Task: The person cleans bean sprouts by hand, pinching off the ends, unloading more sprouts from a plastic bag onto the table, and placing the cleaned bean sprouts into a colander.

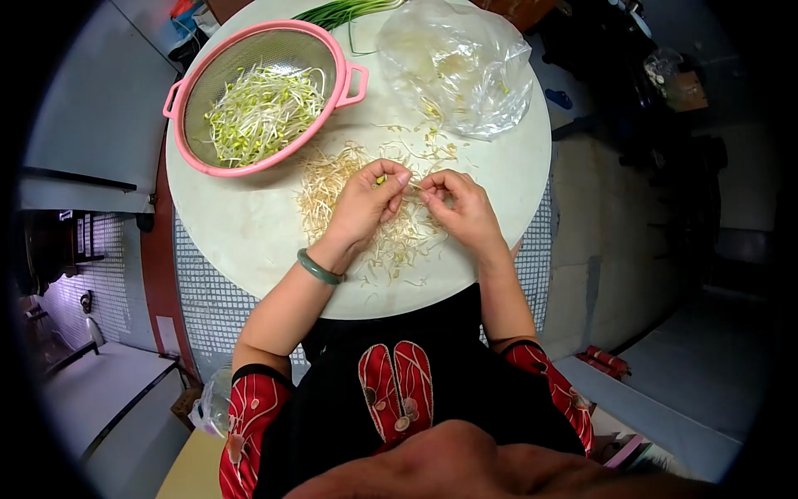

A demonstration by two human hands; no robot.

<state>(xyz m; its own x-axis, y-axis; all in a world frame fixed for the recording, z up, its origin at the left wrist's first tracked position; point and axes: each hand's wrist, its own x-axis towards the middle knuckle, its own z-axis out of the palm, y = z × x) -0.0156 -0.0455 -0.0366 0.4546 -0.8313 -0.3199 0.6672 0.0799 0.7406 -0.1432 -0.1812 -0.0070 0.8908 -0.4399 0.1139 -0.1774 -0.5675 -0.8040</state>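
My left hand (366, 201), with a green bangle on its wrist, pinches a bean sprout whose yellow-green head (381, 179) shows by the fingers. Close beside it, my right hand (462, 208) has thumb and forefinger pressed together at the sprout's thin end. Both hands are over a loose pile of brownish roots and scraps (324, 179) on the round pale table (241, 224). At the upper left, a pink-rimmed mesh colander (241, 172) holds a heap of white and green sprouts (262, 116).
A clear plastic bag (465, 71) with some sprouts inside lies at the table's upper right. Long green stalks (345, 10) lie at the far edge. The table's near edge is close to my body. A tiled floor (216, 308) shows below.
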